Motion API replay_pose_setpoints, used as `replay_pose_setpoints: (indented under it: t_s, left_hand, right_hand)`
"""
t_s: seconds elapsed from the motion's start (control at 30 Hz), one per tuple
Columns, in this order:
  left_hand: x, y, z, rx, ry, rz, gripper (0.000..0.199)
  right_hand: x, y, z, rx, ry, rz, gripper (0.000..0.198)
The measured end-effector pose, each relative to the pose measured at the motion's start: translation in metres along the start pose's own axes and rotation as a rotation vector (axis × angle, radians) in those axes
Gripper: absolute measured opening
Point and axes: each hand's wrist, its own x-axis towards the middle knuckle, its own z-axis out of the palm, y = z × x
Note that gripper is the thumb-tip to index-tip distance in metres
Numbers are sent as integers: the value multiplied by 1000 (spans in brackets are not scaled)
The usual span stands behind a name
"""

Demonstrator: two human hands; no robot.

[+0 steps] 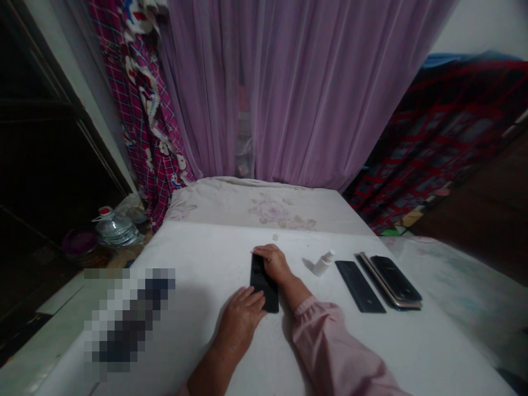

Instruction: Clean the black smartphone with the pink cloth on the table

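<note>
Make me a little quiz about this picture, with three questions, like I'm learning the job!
1. What do the left hand and right hand both touch?
A: the purple curtain
B: a black phone
C: the white wall

2. True or false: the small white bottle is to the right of that phone.

3. Fill in the color: the big jug on the floor has a ____ cap.

Key: 1. B; 2. True; 3. red

Left of the lilac curtain [297, 93] hangs a magenta cloth [146, 113] (checked, with white figures); lower left of the curtain stands a red-capped clear jug [117, 228]; right of the curtain, a red-and-dark patterned cloth [443, 135].
</note>
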Motion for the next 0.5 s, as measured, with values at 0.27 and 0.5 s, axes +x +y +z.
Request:
replay_pose_setpoints:
  t_s: [0.27, 0.5]
  left_hand:
    - [1, 0, 0, -1, 0, 13, 18]
    - [0, 0, 1, -6, 9, 4, 17]
  right_hand:
    - [-44, -24, -18, 146, -68, -218, 46]
    - [-27, -16, -19, 91, -119, -198, 45]
